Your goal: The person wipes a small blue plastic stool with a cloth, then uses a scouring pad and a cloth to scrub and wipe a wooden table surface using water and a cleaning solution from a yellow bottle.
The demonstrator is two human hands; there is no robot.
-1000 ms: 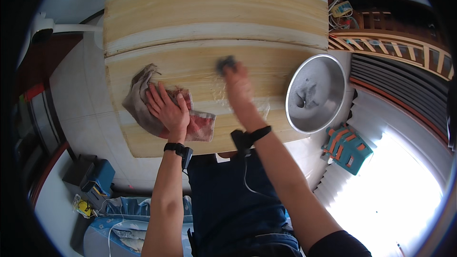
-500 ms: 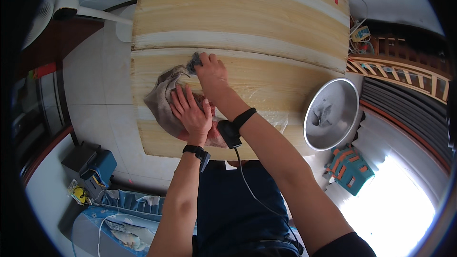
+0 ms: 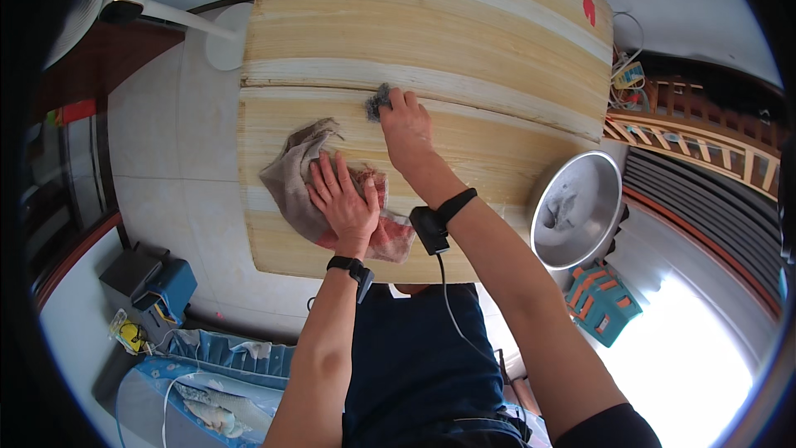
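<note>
My left hand (image 3: 347,209) lies flat with fingers spread on a bunched grey-brown and red cloth (image 3: 296,174). The cloth rests on a pale striped wooden table (image 3: 431,29). My right hand (image 3: 408,134) grips a dark grey scouring pad (image 3: 377,104), which touches the wood just below the seam running across the tabletop. The cloth's frayed upper end lies left of the pad, apart from it. Both wrists wear black bands, and a small black box with a cable hangs by the right one.
A round metal basin (image 3: 578,209) with grey wet matter inside stands at the table's right edge. Beyond it are a wooden rack (image 3: 705,145) and a teal and orange crate (image 3: 604,305). A white fan (image 3: 170,12) stands at the far left, dark boxes (image 3: 153,282) at the lower left.
My right hand has moved right with the scouring pad, away from the cloth's upper end. My left hand stays on the cloth. The whole view has shifted slightly.
</note>
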